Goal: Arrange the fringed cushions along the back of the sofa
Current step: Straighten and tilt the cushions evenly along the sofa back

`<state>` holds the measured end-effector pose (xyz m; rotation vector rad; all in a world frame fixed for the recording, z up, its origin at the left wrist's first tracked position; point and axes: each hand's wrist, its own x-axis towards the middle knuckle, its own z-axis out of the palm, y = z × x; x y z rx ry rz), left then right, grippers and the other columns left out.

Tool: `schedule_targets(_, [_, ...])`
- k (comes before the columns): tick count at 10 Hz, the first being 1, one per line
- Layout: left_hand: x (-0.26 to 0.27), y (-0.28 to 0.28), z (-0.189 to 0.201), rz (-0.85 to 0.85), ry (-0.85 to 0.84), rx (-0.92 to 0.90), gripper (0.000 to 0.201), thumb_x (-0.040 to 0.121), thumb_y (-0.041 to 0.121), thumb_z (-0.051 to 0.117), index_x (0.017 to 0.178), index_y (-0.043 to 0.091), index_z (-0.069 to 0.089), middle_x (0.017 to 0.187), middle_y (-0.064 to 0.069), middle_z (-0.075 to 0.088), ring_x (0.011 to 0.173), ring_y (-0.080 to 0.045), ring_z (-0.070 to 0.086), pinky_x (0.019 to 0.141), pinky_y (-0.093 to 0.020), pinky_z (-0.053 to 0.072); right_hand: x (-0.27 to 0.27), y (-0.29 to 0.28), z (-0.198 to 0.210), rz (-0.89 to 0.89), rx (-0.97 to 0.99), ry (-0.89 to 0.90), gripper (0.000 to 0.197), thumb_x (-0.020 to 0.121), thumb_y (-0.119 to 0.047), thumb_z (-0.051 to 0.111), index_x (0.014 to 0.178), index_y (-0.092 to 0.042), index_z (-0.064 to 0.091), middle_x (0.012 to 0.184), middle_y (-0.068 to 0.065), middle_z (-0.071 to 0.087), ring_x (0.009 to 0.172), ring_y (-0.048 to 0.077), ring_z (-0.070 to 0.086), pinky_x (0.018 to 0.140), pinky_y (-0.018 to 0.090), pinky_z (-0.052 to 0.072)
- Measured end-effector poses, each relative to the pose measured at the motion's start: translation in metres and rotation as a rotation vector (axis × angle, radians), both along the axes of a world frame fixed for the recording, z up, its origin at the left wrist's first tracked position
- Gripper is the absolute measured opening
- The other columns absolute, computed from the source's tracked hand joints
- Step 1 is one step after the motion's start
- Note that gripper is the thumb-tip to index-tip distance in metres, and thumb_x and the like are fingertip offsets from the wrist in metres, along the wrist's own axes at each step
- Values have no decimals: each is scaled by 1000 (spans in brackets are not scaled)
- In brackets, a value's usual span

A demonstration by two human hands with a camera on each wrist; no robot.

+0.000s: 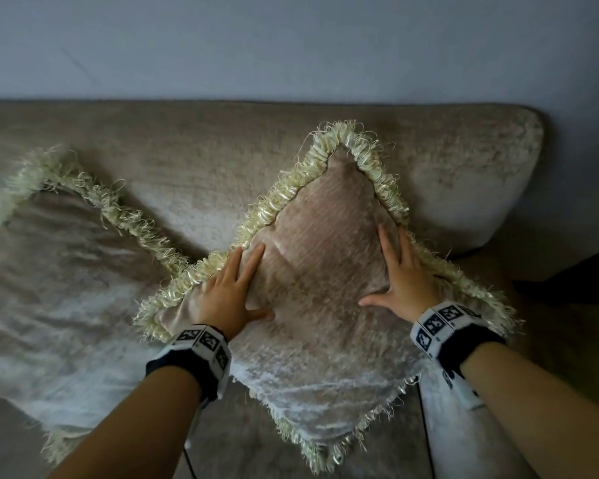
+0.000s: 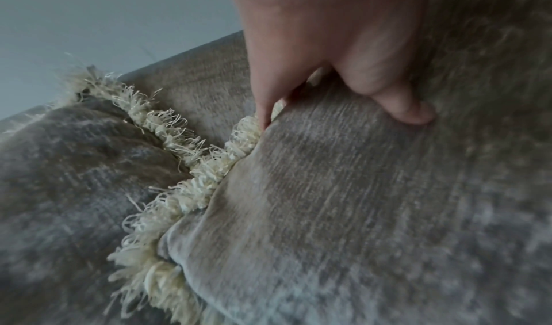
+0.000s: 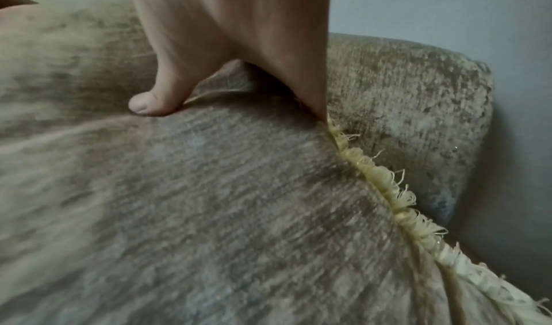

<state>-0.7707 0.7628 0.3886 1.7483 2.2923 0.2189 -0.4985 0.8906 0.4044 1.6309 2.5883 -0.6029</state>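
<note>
Cushion [image 1: 319, 271] corner only overhead

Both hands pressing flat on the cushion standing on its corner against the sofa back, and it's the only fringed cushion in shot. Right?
Not the only one. The head view shows a second fringed cushion to its left. The rest holds: left hand and right hand press flat on the cushion, corner-up against the sofa back.

Both forearms reach forward, each wrist banded; the left hand [image 1: 229, 294] lies flat, fingers straight and slightly spread, thumb out; the right hand [image 1: 403, 281] mirrors it, palm down, thumb stretched inward.
</note>
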Motion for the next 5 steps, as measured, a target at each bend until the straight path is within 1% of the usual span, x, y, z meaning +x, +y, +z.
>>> schedule_targets(1, [7, -23, 7, 41, -79, 79, 98, 73, 54, 68, 146, 43, 4, 155, 1, 24, 139, -22, 30, 110, -48, 32, 4, -8, 5, -30, -28, 6, 127, 67, -54, 75, 140, -38, -28, 159, 8, -15, 147, 30, 1, 111, 51, 28])
schedule_targets(2, [7, -56, 23, 99, -82, 55, 80, 77, 53, 63, 145, 35, 25, 151, 3, 32, 138, -19, 33, 112, -45, 31, 13, -15, 12, -63, -78, 12, 117, 73, -42, 76, 147, -36, -15, 159, 8, -7, 147, 30, 4, 113, 51, 24])
schedule_targets(3, [5, -84, 54, 162, -48, 24, 70, 80, 52, 61, 142, 31, 35, 150, 1, 36, 140, -18, 30, 113, -44, 28, 14, -27, 32, -136, -124, -4, 97, 80, -26, 73, 150, -32, 6, 159, 9, -1, 145, 32, 14, 113, 47, 30])
schedule_targets(4, [14, -112, 98, 201, -49, 95, 51, 85, 41, 61, 133, 28, 49, 140, 0, 50, 130, -20, 44, 106, -42, 39, 11, -45, 66, -94, -77, 8, 61, 85, -17, 68, 140, -19, 43, 154, 12, 23, 134, 31, 39, 108, 41, 39])
schedule_targets(5, [31, -142, 143, 244, -19, 214, 37, 85, 34, 63, 122, 30, 59, 125, 2, 63, 112, -20, 60, 91, -38, 50, -7, -72, 108, 27, -49, 29, 40, 88, -11, 60, 129, -15, 57, 137, 12, 53, 119, 30, 55, 100, 39, 47])
